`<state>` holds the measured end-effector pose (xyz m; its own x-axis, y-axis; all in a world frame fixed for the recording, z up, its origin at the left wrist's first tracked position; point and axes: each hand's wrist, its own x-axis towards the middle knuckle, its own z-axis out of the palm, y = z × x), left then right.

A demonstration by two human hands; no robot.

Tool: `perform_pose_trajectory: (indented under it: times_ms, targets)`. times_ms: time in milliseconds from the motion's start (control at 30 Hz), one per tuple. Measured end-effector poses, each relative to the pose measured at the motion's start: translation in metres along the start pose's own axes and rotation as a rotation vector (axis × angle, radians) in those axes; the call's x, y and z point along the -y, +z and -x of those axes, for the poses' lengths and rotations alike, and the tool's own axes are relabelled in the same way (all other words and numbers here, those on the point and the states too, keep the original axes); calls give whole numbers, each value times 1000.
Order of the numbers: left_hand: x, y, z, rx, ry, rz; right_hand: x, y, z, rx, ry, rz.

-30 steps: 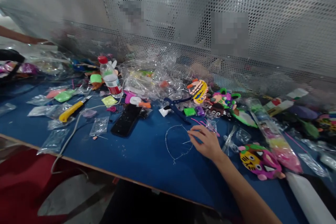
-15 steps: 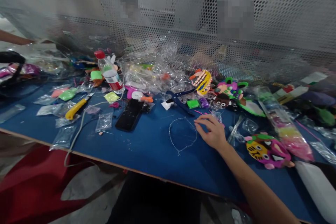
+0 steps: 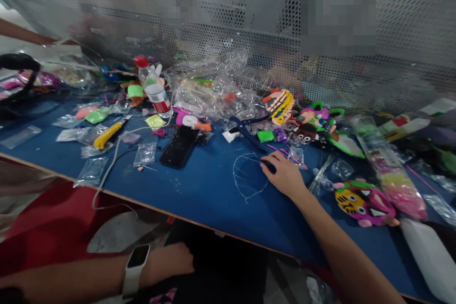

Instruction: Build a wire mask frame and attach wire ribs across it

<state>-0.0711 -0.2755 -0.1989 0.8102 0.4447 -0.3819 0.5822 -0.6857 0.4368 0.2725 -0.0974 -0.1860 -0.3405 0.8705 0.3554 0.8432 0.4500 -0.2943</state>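
A thin wire loop (image 3: 234,175), with a few strands across it, rests on the blue table (image 3: 210,199). At its upper right edge is my right hand (image 3: 281,173), its thumb and bent fingers closed on the wire. My left hand (image 3: 176,259) is curled below the table's front edge, over my dark-clothed lap, with nothing visible in it; a white watch (image 3: 133,270) is on that wrist. Dark blue pliers (image 3: 245,133) lie just behind the loop.
Around are a black phone (image 3: 179,146), yellow cutter (image 3: 109,134), bottle (image 3: 156,92), crumpled plastic (image 3: 221,88) and a clay mask (image 3: 366,203). Behind stands a perforated metal screen (image 3: 231,33). Another person's arm (image 3: 26,31) reaches in at the far left.
My left hand and its watch have come into view at the bottom. My right hand's fingers have curled closer together at the loop's edge. The view has shifted slightly.
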Motion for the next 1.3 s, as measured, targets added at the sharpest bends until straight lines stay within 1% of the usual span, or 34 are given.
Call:
perform_pose_trajectory:
  times_ms: [33, 67, 100, 133, 167, 200, 233, 267, 300, 333, 367, 400, 433, 467, 500, 533, 567, 600, 633, 700, 767, 833, 933, 1000, 1067, 1133, 1200, 1300]
  targets:
    - [0, -15, -4, 42, 56, -22, 0, -1, 0, 12, 4, -26]
    - [0, -37, -9, 120, 129, -52, 0, -2, -1, 23, 14, -53]
    - [1, -65, -15, 75, 237, 22, 1, -3, -1, 31, 30, -74]
    - [2, -95, -21, 30, 347, 173, 2, -4, -2, 36, 51, -86]
    - [5, -126, -29, 14, 421, 350, 2, -5, -3, 39, 75, -90]
    - [8, -154, -36, 11, 431, 519, 3, -6, -3, 41, 95, -87]
    - [12, -179, -43, 4, 389, 659, 4, -6, -4, 43, 109, -83]
    - [17, -198, -49, 3, 360, 742, 4, -7, -5, 47, 116, -83]
    - [22, -211, -56, 61, 368, 783, 4, -7, -5, 54, 117, -88]
    - [26, -217, -62, 125, 383, 799, 4, -8, -6, 63, 117, -97]
    - [31, -219, -67, 136, 390, 777, 3, -8, -6, 71, 119, -105]
    - [35, -217, -74, 61, 365, 709, 3, -9, -6, 79, 122, -113]
    - [40, -212, -80, -84, 304, 597, 3, -10, -6, 85, 128, -120]
    - [45, -207, -87, -271, 216, 454, 3, -12, -6, 87, 136, -126]
    - [51, -201, -95, -470, 93, 303, 4, -13, -6, 90, 143, -132]
    - [57, -197, -102, -594, -14, 174, 4, -14, -6, 92, 150, -139]
    - [63, -194, -109, -675, -84, 103, 4, -15, -6, 93, 155, -146]
    - [70, -191, -116, -717, -99, 98, 5, -16, -5, 95, 160, -151]
    - [76, -189, -122, -766, -92, 150, 6, -17, -5, 97, 165, -155]
    - [88, -185, -130, -901, -77, 260, 7, -18, -4, 102, 175, -151]
    - [95, -180, -135, -983, -74, 275, 9, -17, -3, 109, 197, -147]
    - [99, -172, -138, -979, -80, 217, 11, -17, -2, 128, 235, -167]
    - [101, -163, -142, -866, -73, 124, 15, -15, -1, 148, 284, -225]
    - [100, -161, -143, -808, -75, 96, 18, -15, -1, 110, 273, -270]
    - [98, -162, -142, -782, -73, 113, 22, -17, -1, 12, 245, -319]
    - [95, -165, -139, -760, -63, 200, 26, -19, 0, -108, 219, -356]
    - [92, -168, -135, -727, -48, 355, 29, -22, 2, -207, 208, -361]
    - [90, -171, -128, -667, -2, 564, 28, -23, 2, -273, 200, -330]
